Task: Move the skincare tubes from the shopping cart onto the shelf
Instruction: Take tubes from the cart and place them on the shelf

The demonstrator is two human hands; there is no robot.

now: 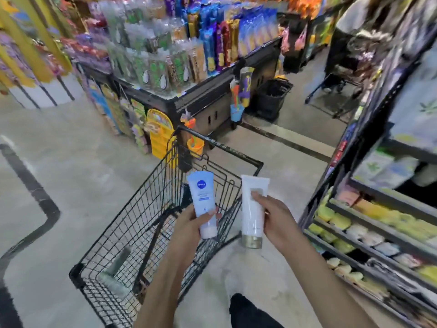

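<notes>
Two skincare tubes held up over a black wire shopping cart [132, 223] at centre. Stocked shelf [369, 235] along the right side, snack display [179, 55] far behind. Left hand [191, 223] gripping a pale blue tube [203, 200], cap end down, above the cart basket. Right hand [274, 218] gripping a white tube [251, 209] with gold cap, just right of the cart rim, near the shelf. Tubes apart, not touching.
</notes>
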